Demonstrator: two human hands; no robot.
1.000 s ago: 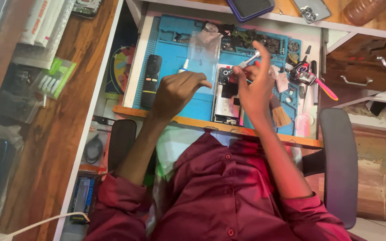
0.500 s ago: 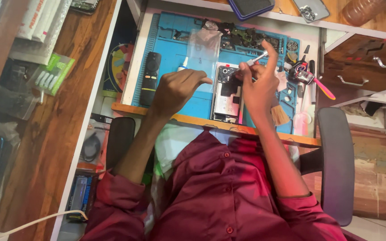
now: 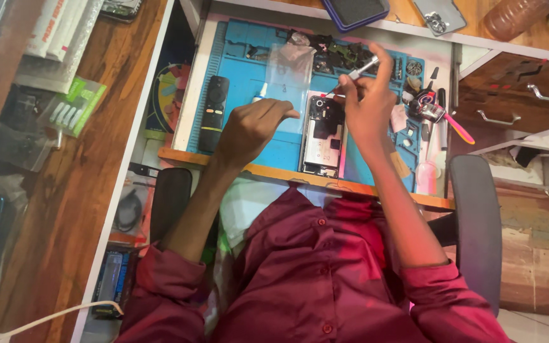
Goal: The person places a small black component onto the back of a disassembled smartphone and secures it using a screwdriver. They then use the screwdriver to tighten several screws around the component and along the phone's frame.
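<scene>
An opened smartphone (image 3: 322,136) with its back off lies on a blue work mat (image 3: 243,70). My right hand (image 3: 366,108) grips a slim metal tool (image 3: 357,73) whose tip points down at the phone's upper end. My left hand (image 3: 252,127) rests curled on the mat just left of the phone, fingers bent near its edge; whether it holds something small I cannot tell. A clear plastic sheet (image 3: 287,70) lies on the mat behind my left hand.
A black remote (image 3: 214,111) lies at the mat's left. Small parts and tools, including a pink-handled one (image 3: 459,130), crowd the mat's right side. A dark blue case (image 3: 354,11) and a phone back (image 3: 440,14) sit on the desk top. Chair armrests (image 3: 474,222) flank me.
My right hand has shifted slightly left and down over the phone with the tool. My left hand has stayed in place beside the phone.
</scene>
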